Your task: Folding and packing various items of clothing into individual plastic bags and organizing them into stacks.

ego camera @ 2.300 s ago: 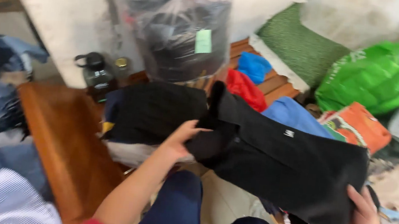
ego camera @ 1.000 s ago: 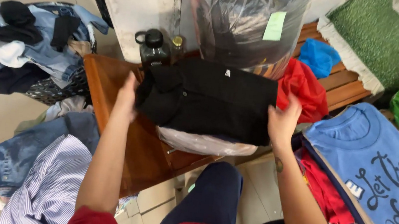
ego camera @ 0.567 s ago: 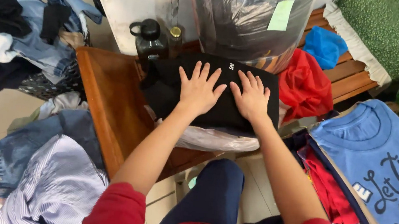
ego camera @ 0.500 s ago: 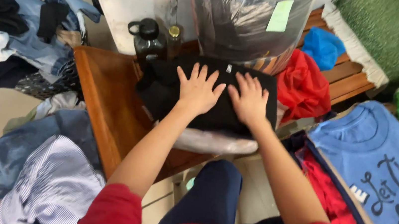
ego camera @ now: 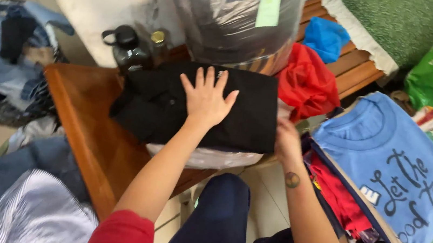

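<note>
Left hand (ego camera: 207,100) lies flat with fingers spread on the folded black garment (ego camera: 196,108) on the wooden surface (ego camera: 90,129); right hand (ego camera: 286,140) grips the garment's right edge

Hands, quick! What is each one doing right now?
Left hand: open, flat on the black garment.
Right hand: at the garment's right edge; its grip cannot be told.

This looks like a home used for sorting clothes. A low brown wooden bench (ego camera: 89,139) carries folded garments, with a clear plastic bag stuffed with dark clothes (ego camera: 233,20) at twelve o'clock. Loose denim and shirts heap (ego camera: 11,60) on the pale tiled floor (ego camera: 266,208) at nine o'clock; a stack of printed T-shirts (ego camera: 395,174) lies at three o'clock.
</note>
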